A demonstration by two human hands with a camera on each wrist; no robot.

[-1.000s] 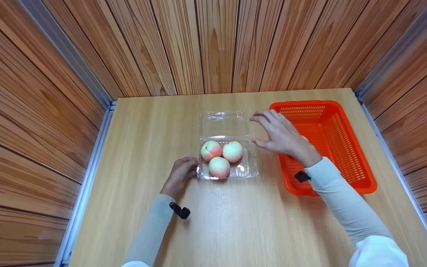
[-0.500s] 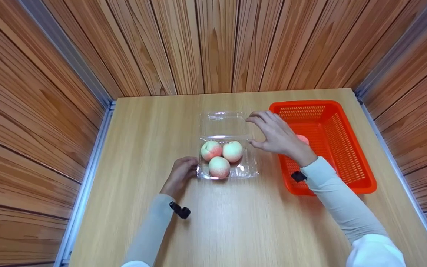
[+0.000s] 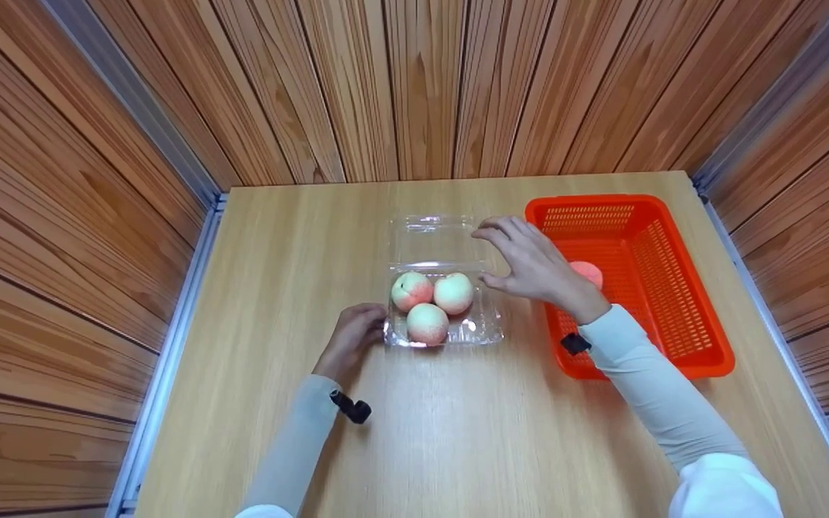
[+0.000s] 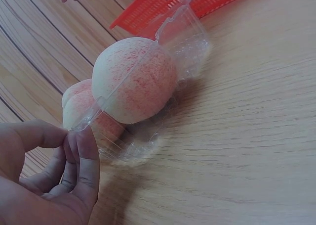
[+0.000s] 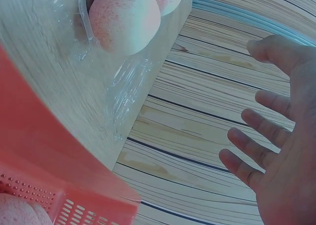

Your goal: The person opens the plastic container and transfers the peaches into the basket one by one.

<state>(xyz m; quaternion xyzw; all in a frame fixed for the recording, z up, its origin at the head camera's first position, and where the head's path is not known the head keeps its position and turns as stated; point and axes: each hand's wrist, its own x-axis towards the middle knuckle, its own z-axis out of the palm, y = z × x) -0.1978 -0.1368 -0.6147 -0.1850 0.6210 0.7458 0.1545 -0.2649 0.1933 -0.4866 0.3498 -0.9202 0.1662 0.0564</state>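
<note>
A clear plastic clamshell box lies unfolded on the table, its lid laid back toward the wall. Three pale pink peaches sit inside: one at back left, one at back right and one in front. My left hand pinches the box's left rim between thumb and fingers, plain in the left wrist view. Above the box's right side hovers my right hand, fingers spread and holding nothing. In the right wrist view its palm shows bare.
An orange-red plastic basket stands at the table's right, close to my right forearm. Another peach lies in it, partly hidden by my right arm. Wooden plank walls enclose the table at the back and sides.
My right hand has shifted slightly left, away from the basket and toward the box, uncovering more of the peach in the basket. My left hand keeps its place at the rim.
</note>
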